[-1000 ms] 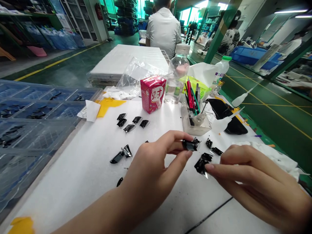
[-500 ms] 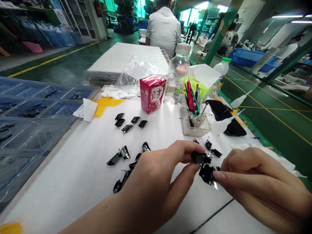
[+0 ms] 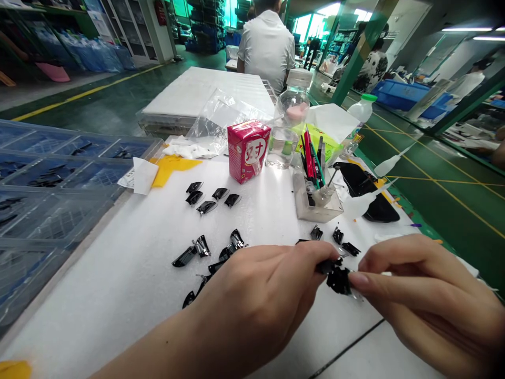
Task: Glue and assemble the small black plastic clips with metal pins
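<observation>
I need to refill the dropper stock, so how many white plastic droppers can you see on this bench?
2. One white plastic dropper lies across the black pad; the other sits farther right, beyond the pad. Others could be hidden behind the clutter.

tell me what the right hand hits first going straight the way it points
The right hand would likely meet the black piece at its fingertips first; depth is unclear.
</observation>
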Motion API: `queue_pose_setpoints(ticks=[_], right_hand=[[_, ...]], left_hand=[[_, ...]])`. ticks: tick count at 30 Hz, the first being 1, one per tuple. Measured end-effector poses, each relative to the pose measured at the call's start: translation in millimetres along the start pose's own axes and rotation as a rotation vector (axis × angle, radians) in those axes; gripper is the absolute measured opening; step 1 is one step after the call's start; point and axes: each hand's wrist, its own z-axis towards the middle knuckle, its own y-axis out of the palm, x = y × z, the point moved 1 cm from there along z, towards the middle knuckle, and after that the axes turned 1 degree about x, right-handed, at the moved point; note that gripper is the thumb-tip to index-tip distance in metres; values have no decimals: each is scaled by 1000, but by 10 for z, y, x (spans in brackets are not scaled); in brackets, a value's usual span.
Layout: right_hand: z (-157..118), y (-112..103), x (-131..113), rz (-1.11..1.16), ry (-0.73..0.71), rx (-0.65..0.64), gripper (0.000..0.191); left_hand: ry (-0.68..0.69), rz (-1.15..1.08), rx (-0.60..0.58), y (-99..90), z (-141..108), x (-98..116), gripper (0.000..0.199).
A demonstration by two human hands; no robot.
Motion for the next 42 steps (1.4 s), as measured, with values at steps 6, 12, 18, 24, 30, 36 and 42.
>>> queue_pose_setpoints(ticks=[6, 12, 18, 24, 30, 36, 42], right_hand=[[-56, 28, 67, 123, 97, -49, 45], [-55, -7, 86, 189, 132, -67, 42], [-32, -17, 60, 206, 133, -69, 39], [-5, -23, 36, 201, 130, -43, 40], [40, -4, 37, 193, 142, -47, 38], [43, -11, 28, 194, 136, -46, 39], [11, -40, 49, 192, 135, -75, 39]], left_hand=[[14, -54, -28, -2, -23, 4, 25], [20, -138, -51, 3, -19, -25, 30], [-28, -233, -53, 27, -31, -7, 32], [-45, -250, -14, 34, -58, -14, 30], [-61, -245, -37, 22, -21, -11, 25], [-65, -290, -32, 2, -16, 1, 24], [13, -235, 66, 62, -69, -22, 21]])
